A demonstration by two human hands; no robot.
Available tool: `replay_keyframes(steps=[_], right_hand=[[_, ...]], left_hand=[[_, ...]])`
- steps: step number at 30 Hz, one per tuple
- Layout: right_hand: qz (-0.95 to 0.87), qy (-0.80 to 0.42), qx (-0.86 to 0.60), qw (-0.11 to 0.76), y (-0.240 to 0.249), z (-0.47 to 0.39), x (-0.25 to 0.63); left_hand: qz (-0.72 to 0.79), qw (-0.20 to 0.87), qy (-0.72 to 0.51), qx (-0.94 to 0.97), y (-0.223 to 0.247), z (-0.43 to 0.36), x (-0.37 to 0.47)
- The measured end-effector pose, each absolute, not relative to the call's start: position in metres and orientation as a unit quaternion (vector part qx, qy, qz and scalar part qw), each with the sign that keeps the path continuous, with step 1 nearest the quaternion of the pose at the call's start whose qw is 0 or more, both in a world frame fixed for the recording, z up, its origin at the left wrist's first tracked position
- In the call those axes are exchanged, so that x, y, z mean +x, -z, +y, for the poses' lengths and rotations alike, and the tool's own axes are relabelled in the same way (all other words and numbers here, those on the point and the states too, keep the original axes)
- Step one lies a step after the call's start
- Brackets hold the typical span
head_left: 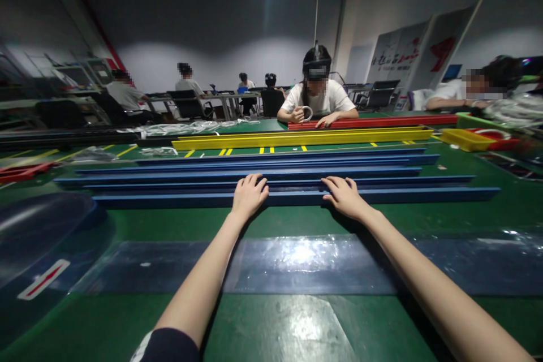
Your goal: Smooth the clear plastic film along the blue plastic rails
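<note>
The left hand (251, 195) and right hand (345, 198), well apart, bend their fingers over the nearest long, straight, blue, plastic-looking channel strip (297, 198) on the green tabletop (169, 223); I cannot tell whether either pinches it. Uneven pressure could swing its far-reaching ends, knocking the parallel blue strips (292, 173) behind askew.
</note>
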State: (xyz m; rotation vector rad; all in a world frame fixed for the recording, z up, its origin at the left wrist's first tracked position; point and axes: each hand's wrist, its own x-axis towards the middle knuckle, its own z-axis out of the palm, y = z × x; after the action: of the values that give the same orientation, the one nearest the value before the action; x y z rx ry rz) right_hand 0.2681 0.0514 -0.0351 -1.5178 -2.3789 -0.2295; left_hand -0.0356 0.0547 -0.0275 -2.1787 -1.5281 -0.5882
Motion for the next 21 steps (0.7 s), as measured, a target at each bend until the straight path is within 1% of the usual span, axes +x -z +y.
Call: replay_keyframes(steps=[6, 21], right_hand=[[-0.814, 0.122, -0.545, 0.157, 0.041, 0.060, 0.270], [-0.798, 0.089, -0.579, 0.142, 0.047, 0.079, 0.280]], left_hand=[[-0.555, 0.216, 0.214, -0.774, 0.027, 0.065, -0.032], [-0.551, 0.177, 0.218, -0.786, 0.030, 0.093, -0.019]])
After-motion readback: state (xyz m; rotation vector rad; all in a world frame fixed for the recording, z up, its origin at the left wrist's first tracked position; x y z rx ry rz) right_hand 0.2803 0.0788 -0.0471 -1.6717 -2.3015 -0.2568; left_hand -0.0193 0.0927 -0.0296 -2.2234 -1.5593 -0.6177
